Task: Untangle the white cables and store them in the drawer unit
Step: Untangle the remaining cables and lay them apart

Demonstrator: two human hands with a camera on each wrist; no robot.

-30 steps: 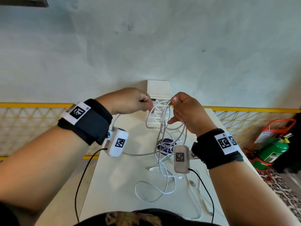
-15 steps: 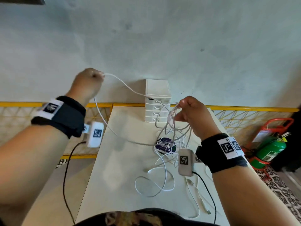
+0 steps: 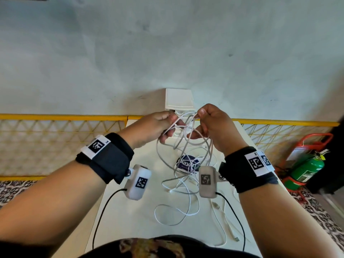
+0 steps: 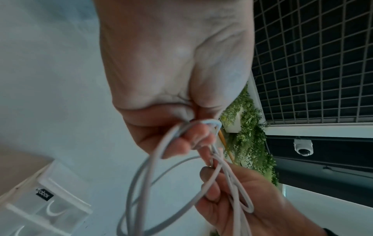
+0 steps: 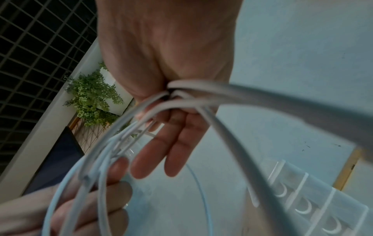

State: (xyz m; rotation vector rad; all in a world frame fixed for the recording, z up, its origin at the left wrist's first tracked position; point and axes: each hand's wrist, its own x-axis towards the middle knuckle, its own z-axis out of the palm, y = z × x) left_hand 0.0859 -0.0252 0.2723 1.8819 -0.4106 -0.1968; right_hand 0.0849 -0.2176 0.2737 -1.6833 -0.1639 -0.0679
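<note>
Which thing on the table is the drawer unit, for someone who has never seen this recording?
Start from the white table and follow it to its far end at the grey wall. There, just behind the raised left hand and right hand, stands the drawer unit. It is the only upright white box, with stacked clear-fronted drawers, unlike the loose white cables.

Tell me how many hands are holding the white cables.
2: the left hand pinches loops of the white cables on the left, the right hand grips them on the right, both before the drawer unit.
</note>
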